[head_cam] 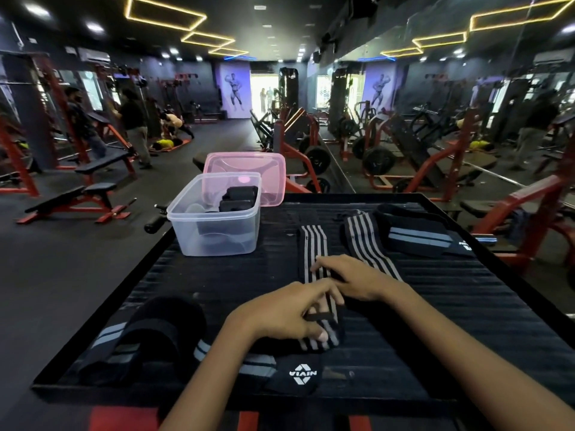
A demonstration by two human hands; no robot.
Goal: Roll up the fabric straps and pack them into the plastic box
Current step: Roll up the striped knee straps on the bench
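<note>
A black ribbed platform with a raised rim fills the near part of the view, and both bare hands work on a black wrist wrap with thin white stripes that runs from near to far down its middle. The left hand has its fingers and thumb curled round the near end of this wrap, where a thin black loop crosses the stripes. The right hand, just beyond, lies across the wrap with its fingers fairly straight and pressed flat on the fabric. A second striped wrap lies just to the right, slanting away, and further right a wide black strap with grey bands curves along the far right of the platform. On the near left lies another wide black strap, its logo tab reaching under the left forearm. The clear plastic box stands at the far left corner of the platform, holding dark rolled straps; its pink lid leans upright behind it. Beyond are red-framed weight benches, people exercising at the far left, and a mirrored wall on the right.
</note>
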